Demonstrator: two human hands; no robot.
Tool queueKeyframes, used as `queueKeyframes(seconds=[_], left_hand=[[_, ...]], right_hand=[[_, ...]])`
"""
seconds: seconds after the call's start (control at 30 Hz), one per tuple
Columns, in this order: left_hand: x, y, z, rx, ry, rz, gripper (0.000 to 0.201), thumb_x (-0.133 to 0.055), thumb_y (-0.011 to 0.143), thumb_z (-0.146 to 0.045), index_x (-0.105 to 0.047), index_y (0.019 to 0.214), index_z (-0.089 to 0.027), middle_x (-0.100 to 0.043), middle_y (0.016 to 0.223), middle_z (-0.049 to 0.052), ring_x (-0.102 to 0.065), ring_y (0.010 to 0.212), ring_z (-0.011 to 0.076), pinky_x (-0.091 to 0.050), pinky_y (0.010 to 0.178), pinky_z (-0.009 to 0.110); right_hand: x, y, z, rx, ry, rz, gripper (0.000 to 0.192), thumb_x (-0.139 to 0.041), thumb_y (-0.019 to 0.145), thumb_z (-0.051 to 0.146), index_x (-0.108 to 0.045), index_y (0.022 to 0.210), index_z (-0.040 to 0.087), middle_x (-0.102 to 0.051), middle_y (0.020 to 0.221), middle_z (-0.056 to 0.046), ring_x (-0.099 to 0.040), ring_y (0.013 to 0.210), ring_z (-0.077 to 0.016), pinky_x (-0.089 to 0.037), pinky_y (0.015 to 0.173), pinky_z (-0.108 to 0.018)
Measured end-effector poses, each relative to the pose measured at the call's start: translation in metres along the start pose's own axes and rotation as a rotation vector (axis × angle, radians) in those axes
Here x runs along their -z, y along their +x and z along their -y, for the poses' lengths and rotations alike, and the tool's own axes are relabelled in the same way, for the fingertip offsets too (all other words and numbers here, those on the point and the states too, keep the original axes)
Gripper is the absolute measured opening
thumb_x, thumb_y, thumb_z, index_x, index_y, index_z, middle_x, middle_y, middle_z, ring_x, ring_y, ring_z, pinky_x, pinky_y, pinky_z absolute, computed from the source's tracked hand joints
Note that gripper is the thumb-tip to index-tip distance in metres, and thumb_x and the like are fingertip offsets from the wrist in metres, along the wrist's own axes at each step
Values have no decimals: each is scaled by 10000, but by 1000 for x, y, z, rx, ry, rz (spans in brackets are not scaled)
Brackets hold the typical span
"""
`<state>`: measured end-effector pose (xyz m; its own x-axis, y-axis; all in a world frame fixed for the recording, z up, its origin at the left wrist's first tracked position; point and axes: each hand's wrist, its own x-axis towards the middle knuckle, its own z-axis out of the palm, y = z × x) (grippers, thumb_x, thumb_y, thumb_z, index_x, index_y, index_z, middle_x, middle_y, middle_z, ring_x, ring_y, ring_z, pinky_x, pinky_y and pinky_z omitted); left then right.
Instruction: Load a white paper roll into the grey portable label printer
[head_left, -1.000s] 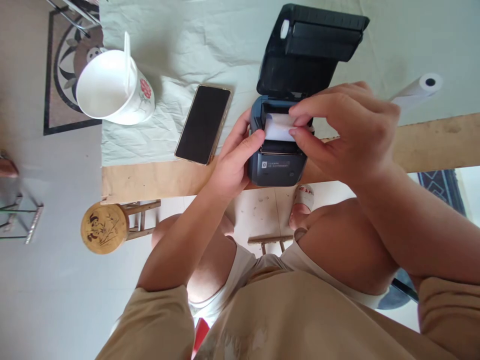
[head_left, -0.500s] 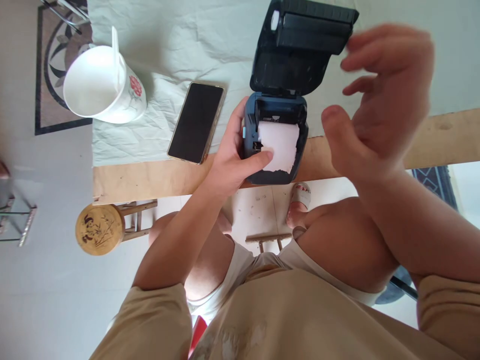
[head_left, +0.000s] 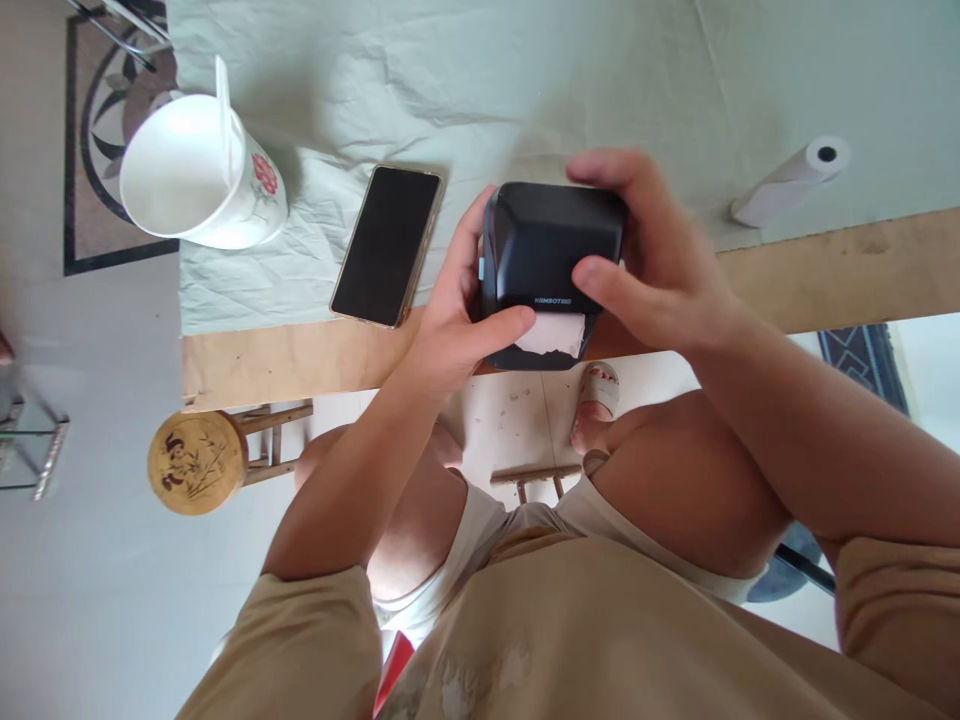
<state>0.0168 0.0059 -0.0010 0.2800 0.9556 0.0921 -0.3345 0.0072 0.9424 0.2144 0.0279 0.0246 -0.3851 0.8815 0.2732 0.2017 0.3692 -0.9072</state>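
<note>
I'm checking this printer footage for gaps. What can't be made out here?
Head view only:
- Printer: paper roll inside, hidden by the closed lid.
- Lid lettering: too small.
- Printer's sides: covered by left hand and right hand.
- Cup: inside washed out.

The person wears a loose tan short-sleeved shirt (head_left: 570, 640), white shorts (head_left: 465, 560) and a pale slide sandal (head_left: 598, 390); forearms are bare.

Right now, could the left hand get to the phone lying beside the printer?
Probably yes. The left hand grips the printer on its left side, and the phone lies flat just left of it on the cloth, with nothing between. It would have to release the printer first.
</note>
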Motion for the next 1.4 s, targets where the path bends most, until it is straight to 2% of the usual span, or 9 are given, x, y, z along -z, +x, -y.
queueKeyframes(seconds=[0.17, 0.43, 0.6, 0.73, 0.97, 1.03, 1.1, 1.23, 1.4], left_hand=[[-7, -4, -3, 82, -28, -87, 609, -745, 727, -483, -522, 1256, -278, -628, 1094, 43, -617, 1188, 293, -561, 956, 396], [-19, -3, -17, 123, -102, -131, 336, -644, 830, -410, -606, 1111, -228, -639, 888, 21, -696, 985, 197, -549, 651, 203], [-19, 2, -15, 90, -215, -134, 309, -478, 917, -451, -654, 978, -204, -660, 858, 28, -650, 1111, 189, -558, 888, 272], [-14, 3, -11, 109, -224, -184, 288, -496, 914, -439, -663, 993, -219, -678, 899, 14, -643, 1101, 182, -538, 920, 265], [-12, 4, -12, 74, -247, -181, 227, -489, 920, -375, -648, 891, -216, -658, 816, 27, -583, 1209, 222, -505, 1025, 346], [-12, 5, -12, 82, -283, -185, 230, -471, 926, -370, -646, 917, -220, -672, 856, 30, -562, 1242, 238, -504, 1031, 378], [-13, 4, -13, 112, -316, -167, 295, -429, 940, -420, -640, 975, -217, -684, 925, 33, -549, 1267, 244, -501, 1038, 397], [-16, 2, -15, 124, -257, -118, 241, -546, 900, -401, -620, 1057, -235, -669, 1027, 20, -601, 1194, 227, -529, 975, 356], [-17, -2, -17, 121, -194, -122, 267, -603, 871, -396, -626, 1083, -235, -679, 1001, 21, -589, 1232, 226, -547, 957, 308]], right_hand=[[-2, 0, -2, -18, 47, 150, 681, -665, 782, 523, -337, 1318, 261, -500, 1276, -61, -557, 984, -145, -500, 751, -277], [-7, 1, -6, 55, -84, 55, 642, -669, 776, 487, -364, 1288, 249, -545, 1228, -62, -587, 1012, -158, -530, 792, -275], [-9, -3, -11, 95, -137, -8, 610, -633, 808, 472, -370, 1323, 275, -539, 1268, -64, -595, 1080, -177, -546, 890, -317], [-5, -5, -11, 180, -101, -78, 491, -572, 858, 429, -422, 1310, 308, -508, 1330, -46, -535, 1251, -185, -475, 1073, -368], [7, -1, -12, 289, -224, 108, 703, -647, 782, 452, -326, 1401, 365, -389, 1463, -52, -382, 1400, -230, -461, 1103, -414], [8, -1, -10, 324, -270, 29, 724, -700, 726, 479, -391, 1370, 363, -444, 1389, -67, -441, 1327, -244, -514, 1014, -381], [8, -1, -5, 361, -323, -118, 675, -739, 671, 514, -507, 1279, 336, -538, 1199, -71, -550, 1106, -231, -542, 845, -347], [2, -1, 13, 268, -219, -391, 286, -607, 834, 441, -602, 1078, 292, -564, 1076, -12, -524, 623, -55, -439, 549, -260], [-4, 3, 31, 285, -54, -539, 54, -567, 843, 257, -536, 824, 218, -489, 875, -13, -582, 690, -89, -514, 637, -283]])
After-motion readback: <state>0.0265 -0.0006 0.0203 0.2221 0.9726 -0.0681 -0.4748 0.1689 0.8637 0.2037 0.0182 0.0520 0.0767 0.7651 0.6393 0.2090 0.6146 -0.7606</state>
